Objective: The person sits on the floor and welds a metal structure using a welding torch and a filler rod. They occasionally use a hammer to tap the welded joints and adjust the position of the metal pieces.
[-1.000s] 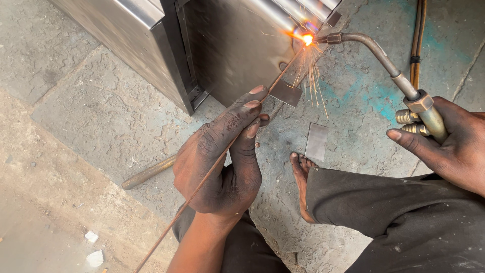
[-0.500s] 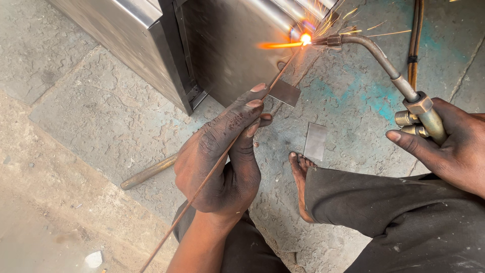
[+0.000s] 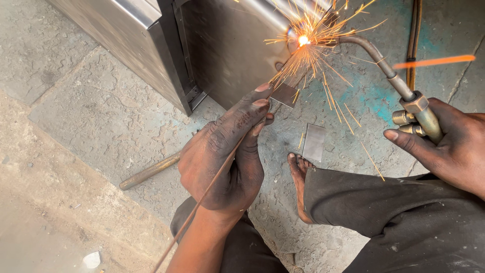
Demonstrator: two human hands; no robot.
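Observation:
My left hand (image 3: 227,151) grips a thin copper-coloured filler rod (image 3: 212,182) that runs from the lower left up to the glowing spot (image 3: 303,40) on a steel cabinet (image 3: 222,45). In my right hand (image 3: 444,141) is a gas torch (image 3: 404,91) with brass valves. Its curved neck reaches left to that same spot, and its tip is lost in the glare. Orange sparks spray outward from there over the cabinet's lower edge.
Two small flat metal plates lie on the concrete, one (image 3: 284,94) by my left fingertips, one (image 3: 314,142) near my bare foot (image 3: 299,182). A wooden-handled tool (image 3: 151,171) lies left of my left hand. Hoses (image 3: 414,40) run along the floor at upper right.
The flame point has burst into a wide shower of sparks. Both hands hold nearly the same places, with the rod and the torch tip still at the cabinet.

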